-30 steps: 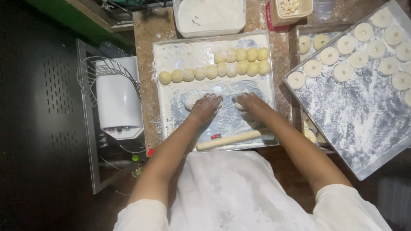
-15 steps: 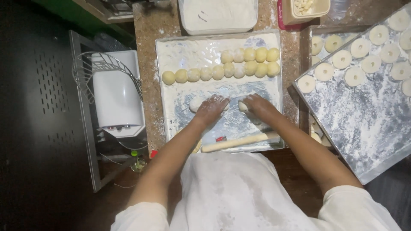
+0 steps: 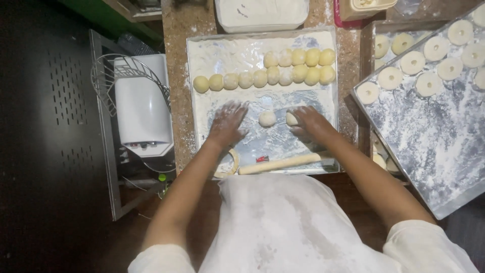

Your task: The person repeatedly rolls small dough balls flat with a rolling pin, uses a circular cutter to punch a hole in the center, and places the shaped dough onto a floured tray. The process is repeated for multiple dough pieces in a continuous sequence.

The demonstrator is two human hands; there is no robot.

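A floured metal tray (image 3: 199,126) lies in front of me, with two rows of several yellow dough balls (image 3: 273,76) across its far half. My left hand (image 3: 226,124) rests flat and floury on the tray, fingers spread, holding nothing. A small dough ball (image 3: 267,118) lies loose just to its right. My right hand (image 3: 308,124) cups another dough ball (image 3: 291,119) against the tray. A wooden rolling pin (image 3: 280,164) lies along the tray's near edge, and a round ring cutter (image 3: 230,164) sits beside it, partly under my left forearm.
A second floured tray (image 3: 434,136) at the right carries several ring-shaped dough pieces (image 3: 414,63). A white container of flour (image 3: 260,12) stands beyond the first tray. A white appliance with a wire whisk (image 3: 141,103) sits at the left on a metal stand.
My hands have spread apart, uncovering one dough ball between them. The left hand shifted left and flattened; the right hand stays around its ball.
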